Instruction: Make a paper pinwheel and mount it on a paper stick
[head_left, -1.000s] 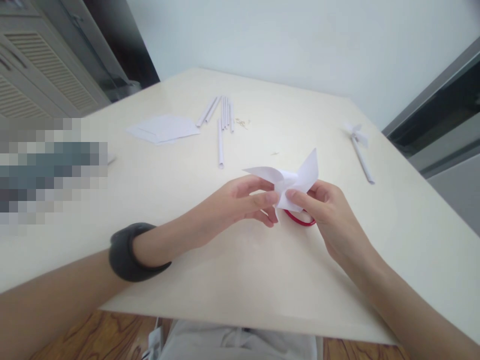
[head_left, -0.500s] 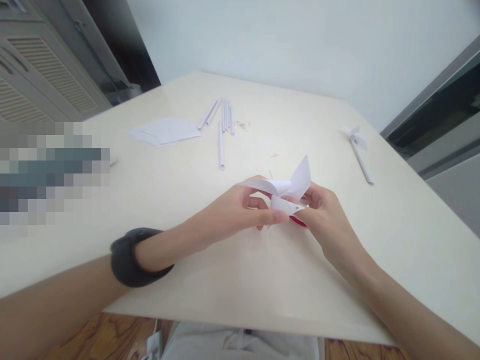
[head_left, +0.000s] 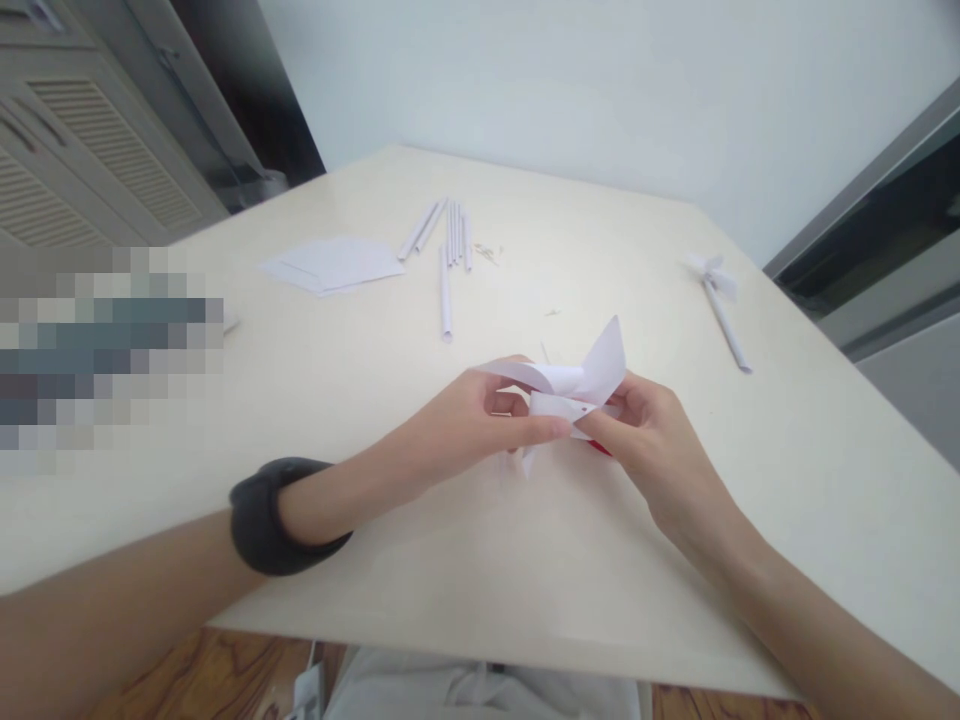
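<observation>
your left hand (head_left: pixel 480 420) and right hand (head_left: pixel 645 430) meet over the middle of the cream-coloured table (head_left: pixel 525 560), both pinching a folded white paper pinwheel head (head_left: pixel 570 385) between thumb and fingertips, held just above the tabletop. a small red object (head_left: pixel 600 447) peeks out under your right fingers; what it is cannot be told. a dark band (head_left: pixel 262 515) wraps your left wrist. farther off lie rolled white paper sticks (head_left: pixel 448 250), flat white paper sheets (head_left: pixel 334 263), and to the right a finished white paper pinwheel (head_left: pixel 720 295).
</observation>
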